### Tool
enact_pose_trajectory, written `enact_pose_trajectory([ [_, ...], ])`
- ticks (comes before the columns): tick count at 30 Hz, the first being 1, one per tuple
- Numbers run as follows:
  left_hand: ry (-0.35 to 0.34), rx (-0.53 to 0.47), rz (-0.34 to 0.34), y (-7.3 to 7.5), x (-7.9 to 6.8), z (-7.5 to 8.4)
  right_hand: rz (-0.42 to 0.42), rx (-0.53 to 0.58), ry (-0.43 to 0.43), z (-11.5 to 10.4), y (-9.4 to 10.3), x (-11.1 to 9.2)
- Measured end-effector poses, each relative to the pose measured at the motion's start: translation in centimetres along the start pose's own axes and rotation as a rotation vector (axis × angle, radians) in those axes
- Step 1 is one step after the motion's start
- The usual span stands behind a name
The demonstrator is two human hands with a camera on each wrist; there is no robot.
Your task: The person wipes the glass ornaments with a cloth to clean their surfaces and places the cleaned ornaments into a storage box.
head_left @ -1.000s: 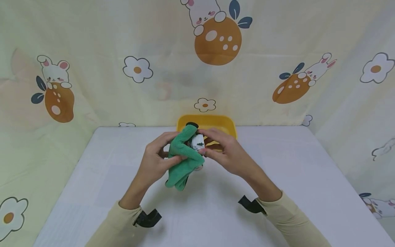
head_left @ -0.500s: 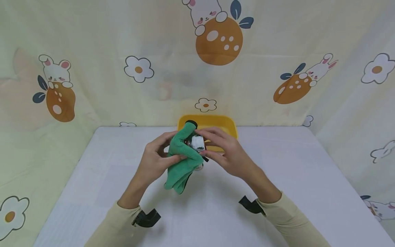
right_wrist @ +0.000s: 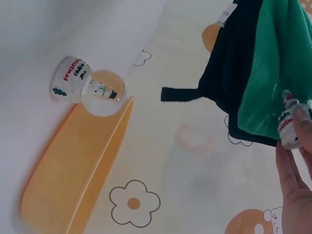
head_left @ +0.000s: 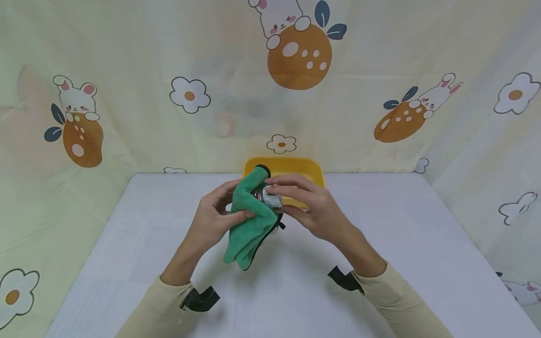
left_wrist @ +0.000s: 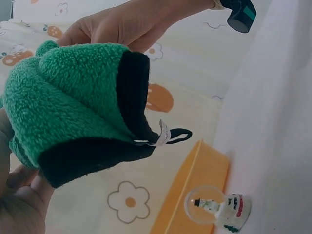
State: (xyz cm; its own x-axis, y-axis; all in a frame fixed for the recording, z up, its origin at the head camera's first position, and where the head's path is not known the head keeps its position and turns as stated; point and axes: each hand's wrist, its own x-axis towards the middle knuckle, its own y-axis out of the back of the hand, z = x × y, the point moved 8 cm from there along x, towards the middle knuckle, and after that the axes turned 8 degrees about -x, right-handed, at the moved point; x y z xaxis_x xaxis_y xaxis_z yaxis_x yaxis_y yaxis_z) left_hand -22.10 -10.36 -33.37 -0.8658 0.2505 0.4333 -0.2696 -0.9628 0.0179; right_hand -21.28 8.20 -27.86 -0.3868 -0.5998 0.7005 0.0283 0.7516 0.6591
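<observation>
My left hand (head_left: 215, 211) grips a green towel (head_left: 247, 230) with black edging, thumb in front and fingers behind. Against the towel's inner side rests a small snow globe (right_wrist: 287, 119), its white base (head_left: 273, 201) printed with red and dark lettering. Thumb and fingers of my right hand (head_left: 310, 202) pinch that base from the right. The globe's clear dome lies partly inside the towel's folds, and the left wrist view hides it behind the cloth. From the towel's edge hangs a black loop (left_wrist: 179, 136) with a white tag (left_wrist: 163, 134).
A yellow tray (head_left: 296, 164) stands at the table's back edge, behind my hands. Beside it a second snow globe (left_wrist: 236, 213), with a snowman inside, stands upright on the white table (head_left: 380, 225). A patterned curtain (head_left: 228, 126) rises behind the table.
The snow globe's base has turned in my right fingers, which have shifted over its top. The towel's lower corner hangs slightly lower, and its black edge shows more. My left hand has barely moved.
</observation>
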Motion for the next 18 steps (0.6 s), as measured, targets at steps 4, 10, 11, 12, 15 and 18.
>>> enact_pose_trajectory([
  [4, 0.002, -0.015, -0.013, -0.1, 0.0, -0.2, 0.003, 0.015, -0.012, 0.2, -0.1, -0.1],
  [10, -0.034, 0.0, -0.031, -0.3, 0.0, 0.2, 0.005, 0.048, -0.074, 0.7, -0.1, -0.3],
  [11, -0.044, 0.004, -0.033, -0.3, 0.0, 0.3, 0.003, 0.056, -0.084, 0.8, -0.1, -0.3],
  [12, -0.053, 0.009, -0.031, -0.4, 0.0, 0.4, 0.001, 0.066, -0.093, 0.8, -0.2, -0.3],
  [15, -0.086, 0.019, -0.029, -0.4, -0.1, 0.7, -0.007, 0.096, -0.123, 1.0, -0.3, -0.3],
  [18, -0.126, 0.026, -0.027, -0.5, -0.1, 1.0, -0.013, 0.128, -0.154, 1.1, -0.4, -0.3],
])
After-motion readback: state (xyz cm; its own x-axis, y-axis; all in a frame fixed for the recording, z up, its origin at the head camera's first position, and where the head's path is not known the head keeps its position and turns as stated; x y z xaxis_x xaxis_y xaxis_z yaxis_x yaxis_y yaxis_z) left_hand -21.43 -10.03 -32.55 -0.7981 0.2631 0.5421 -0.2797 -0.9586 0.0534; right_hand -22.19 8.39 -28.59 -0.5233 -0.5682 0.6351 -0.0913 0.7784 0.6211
